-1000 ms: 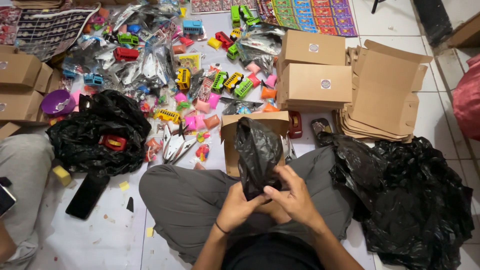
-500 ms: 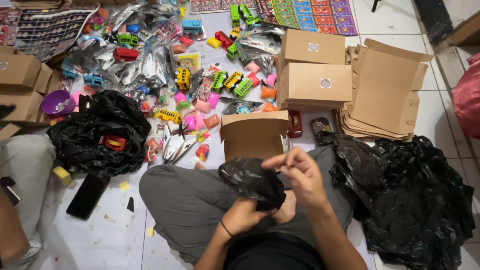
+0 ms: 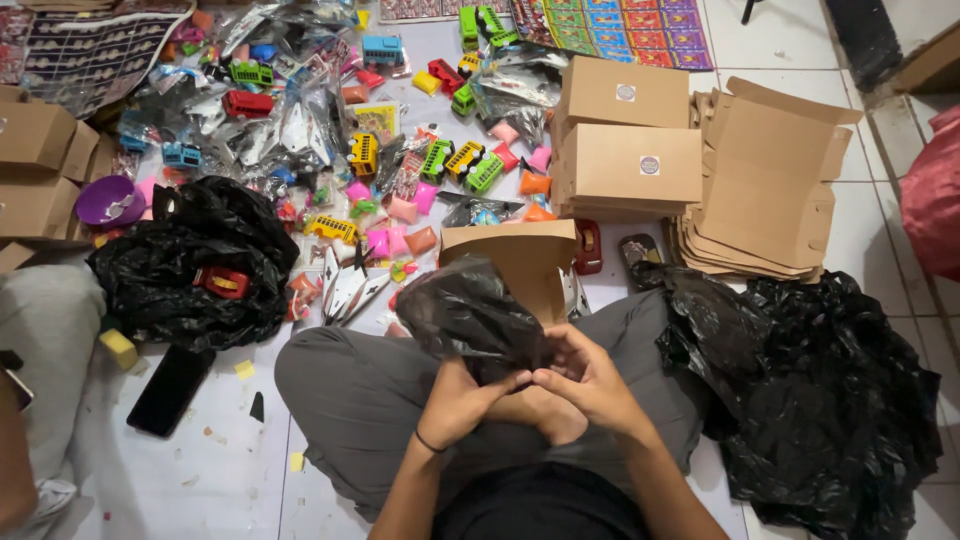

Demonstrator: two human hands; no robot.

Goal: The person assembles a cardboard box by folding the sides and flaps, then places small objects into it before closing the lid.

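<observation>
Here, a crumpled black plastic bag (image 3: pixel 470 315) is gripped at its lower end by both the left hand (image 3: pixel 462 400) and the right hand (image 3: pixel 585 385) — fingers closed tightly on it. It is held over the lap, just before an open brown cardboard box (image 3: pixel 525 262) — small plastic toy vehicles (image 3: pixel 462 160) are scattered beyond.

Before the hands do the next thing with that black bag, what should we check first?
1. Both hands on the bag: ok. The left hand and right hand grip the small black plastic bag at its gathered end, over the lap.
2. Bag closed: cannot tell, the fingers hide the neck.
3. What is inside the bag: cannot tell, the plastic is opaque.
4. Open brown cardboard box within reach: ok, it stands just beyond the bag, flap up.
5. Box empty: cannot tell, the bag blocks its opening.
6. Floor around the box: not ok, toy buses and small packets lie scattered close by.
</observation>
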